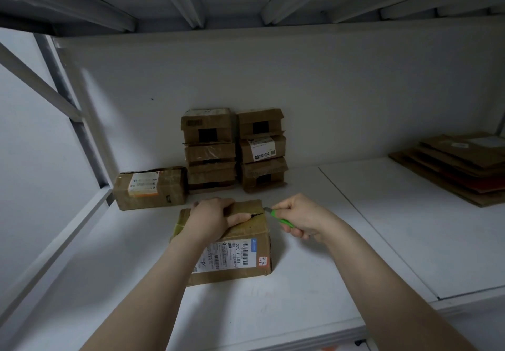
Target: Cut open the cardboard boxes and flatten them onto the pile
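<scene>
A brown cardboard box (246,244) with a white shipping label lies on the white shelf in front of me. My left hand (213,218) presses down on its far top, fingers curled over the far edge and thumb lying on the top flap. My right hand (300,219) grips a green utility knife (281,220), whose blade tip touches the box's far right corner by a split in the seam. A pile of flattened cardboard (459,164) lies at the far right.
Two stacks of sealed boxes (235,148) stand against the back wall, with one more box (150,188) lying to their left. A metal rack frame (68,110) rises at the left. The white shelf (382,227) has a seam running diagonally right of my hands.
</scene>
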